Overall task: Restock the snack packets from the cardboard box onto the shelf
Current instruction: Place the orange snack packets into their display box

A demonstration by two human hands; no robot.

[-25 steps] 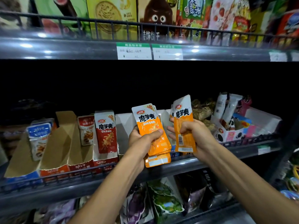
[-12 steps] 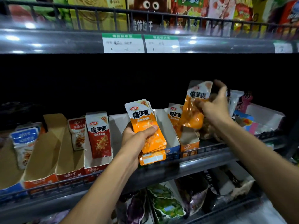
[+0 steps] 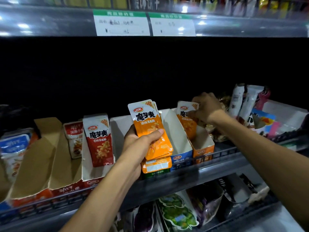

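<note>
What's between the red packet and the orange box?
In the head view, the left hand gripping orange packets, and a blue-fronted white box.

Orange snack packets (image 3: 151, 131) in left hand (image 3: 138, 143): glossy plastic film, smooth, flat sealed edges, catching light. Orange packet (image 3: 186, 118) under right hand (image 3: 207, 108): same shiny film. Red packet (image 3: 99, 139): glossy plastic too. Orange display carton (image 3: 203, 148): matt card, plain white inside, printed front. Brown trays (image 3: 41, 158) at left: raw cardboard, dull, torn rough edges. Shelf rail (image 3: 222, 153): dark metal wire. Upper shelf edge (image 3: 50, 22): clear glossy plastic strip, strong glare. Price labels (image 3: 122, 24): matt paper.
</note>
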